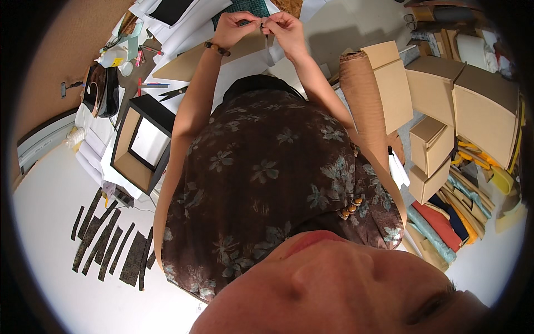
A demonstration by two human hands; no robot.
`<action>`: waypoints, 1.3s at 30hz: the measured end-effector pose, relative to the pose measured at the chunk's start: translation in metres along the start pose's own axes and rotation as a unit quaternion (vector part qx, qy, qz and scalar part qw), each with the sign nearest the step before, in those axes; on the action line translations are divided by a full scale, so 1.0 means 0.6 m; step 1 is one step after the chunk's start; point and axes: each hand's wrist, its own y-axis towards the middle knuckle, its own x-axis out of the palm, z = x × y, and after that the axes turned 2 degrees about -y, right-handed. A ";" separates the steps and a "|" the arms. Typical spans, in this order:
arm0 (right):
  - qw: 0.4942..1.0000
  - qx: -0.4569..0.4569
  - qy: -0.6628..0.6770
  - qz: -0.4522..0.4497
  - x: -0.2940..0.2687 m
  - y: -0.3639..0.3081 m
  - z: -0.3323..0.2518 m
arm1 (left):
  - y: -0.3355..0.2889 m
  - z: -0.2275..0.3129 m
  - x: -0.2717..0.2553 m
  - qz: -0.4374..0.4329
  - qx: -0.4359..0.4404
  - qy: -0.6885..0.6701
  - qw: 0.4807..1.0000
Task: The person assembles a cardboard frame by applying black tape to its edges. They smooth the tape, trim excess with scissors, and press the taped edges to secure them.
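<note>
My left hand (236, 29) and my right hand (285, 33) meet at the fingertips at the top of the view. Both are closed in a pinch at the upper end of a narrow pale grey strip (270, 54), which hangs below the right fingers. The pinched end is small and mostly hidden by the fingers. Behind the hands lies a green cutting mat (253, 6). Beneath them a long tan board (173, 68) rests on white sheets. Black-handled scissors (173, 93) lie open beside my left forearm.
Left stand a black-edged box frame (161, 113), a white glue bottle (113, 58) and pens (153, 86). Several dark strips (134, 259) lie lower left. On the right are a brown fabric roll (361, 94), stacked cardboard boxes (484, 106) and coloured material rolls (436, 222).
</note>
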 end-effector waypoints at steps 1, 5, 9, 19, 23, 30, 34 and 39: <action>1.000 0.000 0.011 0.004 -0.001 0.000 0.000 | 0.000 0.004 0.002 0.007 -0.006 0.004 1.000; 0.998 -0.057 0.014 -0.005 -0.008 -0.008 0.003 | 0.001 0.010 0.005 0.025 -0.033 -0.035 0.999; 0.980 -0.118 -0.121 -0.103 -0.036 -0.013 -0.012 | 0.003 -0.008 0.007 0.053 -0.041 -0.119 0.991; 0.879 -0.288 -0.364 -0.110 -0.056 0.000 -0.037 | 0.009 -0.001 0.007 0.006 -0.063 -0.110 0.992; 0.918 -0.320 -0.210 -0.100 -0.057 -0.021 -0.072 | 0.007 -0.014 0.012 0.054 -0.060 -0.121 0.989; 0.955 -0.293 0.024 0.035 -0.156 -0.079 -0.192 | 0.015 -0.007 0.049 0.039 0.036 0.286 0.957; 0.934 -0.354 -0.002 0.051 -0.208 -0.111 -0.282 | 0.015 0.011 0.072 -0.024 -0.009 0.473 0.880; 0.944 -0.280 -0.170 0.044 -0.211 -0.126 -0.278 | -0.009 0.035 0.065 -0.034 0.064 0.446 0.892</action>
